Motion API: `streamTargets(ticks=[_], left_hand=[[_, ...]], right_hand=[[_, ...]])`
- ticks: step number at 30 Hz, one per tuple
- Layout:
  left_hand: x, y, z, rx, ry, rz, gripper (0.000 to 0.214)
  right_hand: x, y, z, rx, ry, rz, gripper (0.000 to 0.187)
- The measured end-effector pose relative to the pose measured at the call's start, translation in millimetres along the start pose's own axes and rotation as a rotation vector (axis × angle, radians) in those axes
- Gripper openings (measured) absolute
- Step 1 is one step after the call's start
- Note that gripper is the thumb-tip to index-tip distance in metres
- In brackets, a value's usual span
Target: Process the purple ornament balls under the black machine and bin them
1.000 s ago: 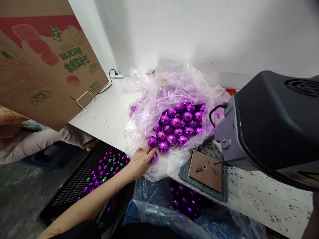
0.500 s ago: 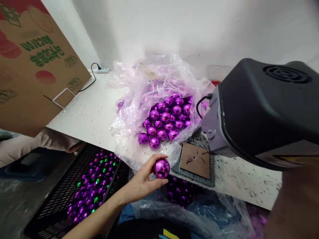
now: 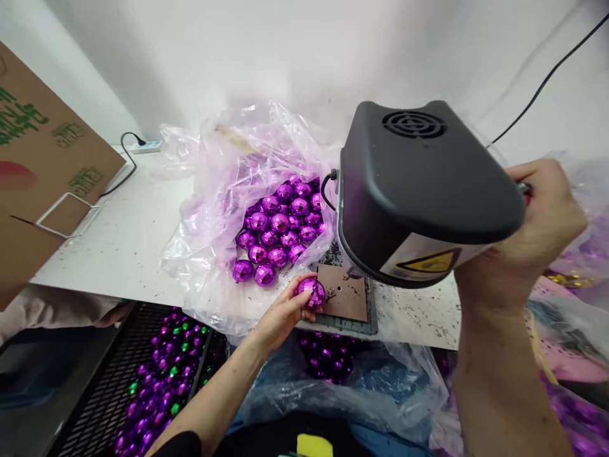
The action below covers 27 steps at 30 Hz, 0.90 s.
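My left hand [image 3: 285, 308] is closed around a shiny purple mirrored ball [image 3: 311, 293], at the left edge of a brown square plate [image 3: 343, 293]. That plate has a small hole in its middle and lies on a dark grey base. Above it stands a black-housed machine [image 3: 428, 171] with a round vent and a yellow warning label. On the machine's far right side my right hand [image 3: 540, 228] is wrapped round a handle, mostly hidden by the fingers. More purple balls [image 3: 278, 223] lie in an open clear plastic bag [image 3: 209, 209] left of the plate.
A black crate [image 3: 102, 387] of purple and green balls stands below the white table [image 3: 118, 254] on the left. Near it are a cardboard box [image 3: 52, 171], a power strip [image 3: 147, 147] and another person's sleeve [image 3: 42, 311]. Clear plastic [image 3: 390, 381] hangs before the table edge.
My left hand has brought the ball up to the left edge of the brown plate. The view has turned right, so my right hand on the machine's handle now shows.
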<state>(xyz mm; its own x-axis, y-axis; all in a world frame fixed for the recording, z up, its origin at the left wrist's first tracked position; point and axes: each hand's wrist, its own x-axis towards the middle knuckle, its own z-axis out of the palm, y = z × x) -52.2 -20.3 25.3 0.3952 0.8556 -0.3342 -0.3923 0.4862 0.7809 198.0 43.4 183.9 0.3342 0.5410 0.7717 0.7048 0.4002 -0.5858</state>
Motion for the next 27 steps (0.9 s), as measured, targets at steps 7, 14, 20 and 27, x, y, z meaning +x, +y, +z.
streamTargets(ticks=[7,14,20,27], left_hand=[[21,13,-6.0,0.205,0.109,0.125,0.053],[32,15,0.6,0.379,0.135,0.178,0.056],[38,9,10.3,0.457,0.070,0.235,0.058],[49,-6,7.4,0.744,0.067,0.361,0.050]], right_hand=[[-5,4,1,-0.068,0.032,-0.072,0.033],[-5,9,-2,-0.063,0.004,-0.061,0.035],[-3,7,0,-0.036,0.015,-0.072,0.036],[-4,2,2,-0.033,0.016,-0.062,0.036]])
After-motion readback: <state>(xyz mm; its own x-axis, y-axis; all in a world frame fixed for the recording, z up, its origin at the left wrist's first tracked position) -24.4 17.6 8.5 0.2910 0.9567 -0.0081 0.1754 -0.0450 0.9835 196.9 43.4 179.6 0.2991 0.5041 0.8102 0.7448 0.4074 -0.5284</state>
